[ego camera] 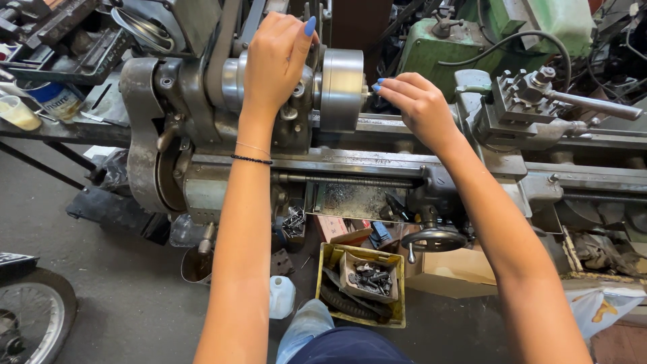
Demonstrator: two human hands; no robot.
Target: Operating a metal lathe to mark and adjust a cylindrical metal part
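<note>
I stand at a grey metal lathe (202, 182). My left hand (275, 57) rests on top of the headstock, fingers draped over the spindle area just left of the round steel chuck (341, 87). My right hand (418, 101) reaches to the chuck's right face, fingertips pinched on a small dark part there; the part itself is mostly hidden by the fingers. Both hands have blue nails, and thin bracelets circle the left wrist.
The tool post (532, 91) with its long lever sits right of the chuck. A carriage handwheel (435, 239) hangs below. A yellow box (397, 269) of metal parts, a white bottle (282, 296) and cardboard boxes lie on the floor. A wheel (30, 317) is at lower left.
</note>
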